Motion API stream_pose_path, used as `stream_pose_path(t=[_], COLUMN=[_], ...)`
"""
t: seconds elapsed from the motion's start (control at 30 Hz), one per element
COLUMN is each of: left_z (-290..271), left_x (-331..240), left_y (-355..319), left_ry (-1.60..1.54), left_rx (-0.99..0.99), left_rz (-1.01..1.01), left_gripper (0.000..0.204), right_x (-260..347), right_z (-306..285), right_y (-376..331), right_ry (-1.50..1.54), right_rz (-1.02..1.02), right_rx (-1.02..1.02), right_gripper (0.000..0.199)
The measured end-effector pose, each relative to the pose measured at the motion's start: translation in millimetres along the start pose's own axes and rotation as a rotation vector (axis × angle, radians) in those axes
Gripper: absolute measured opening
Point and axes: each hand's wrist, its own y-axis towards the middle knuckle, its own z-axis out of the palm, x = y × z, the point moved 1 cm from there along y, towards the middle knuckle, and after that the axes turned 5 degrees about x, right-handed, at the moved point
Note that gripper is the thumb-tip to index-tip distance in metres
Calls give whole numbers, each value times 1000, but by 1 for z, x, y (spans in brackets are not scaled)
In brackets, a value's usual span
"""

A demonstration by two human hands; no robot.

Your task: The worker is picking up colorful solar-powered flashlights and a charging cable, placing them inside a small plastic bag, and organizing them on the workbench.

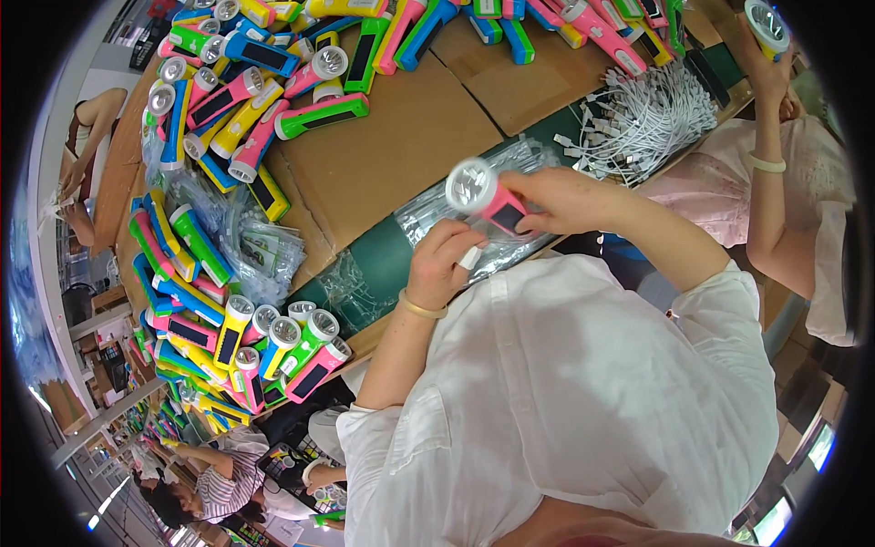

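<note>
My right hand grips a pink flashlight with a dark panel and a round clear lens in a white rim; the lens points left. Close below the lens is my left hand, its fingers curled together. A small white piece shows at the fingertips; whether it is held or worn on a finger, I cannot tell. Beneath both hands lie clear plastic bags along the near edge of the green table.
Piled flashlights in pink, green, blue and yellow cover the far left; more stand and lie at the near left. Flat cardboard spans the middle. White cables are heaped at right. A co-worker's hand holds a flashlight.
</note>
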Motion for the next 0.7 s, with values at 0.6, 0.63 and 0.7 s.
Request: stream_pose_path(t=[0.6, 0.63, 0.7], left_z=[-6, -4, -2], left_x=[4, 5, 4], left_y=[-1, -2, 0], left_ry=[39, 35, 24], left_rx=[44, 61, 82], left_rz=[13, 1, -7], left_gripper=[15, 14, 14], right_x=[-41, -56, -83], right_z=[-54, -61, -67], right_y=[-40, -47, -59], right_ry=[-982, -981, -1230], right_rz=[531, 537, 555], right_rx=[-355, -356, -432], right_gripper=[13, 13, 8])
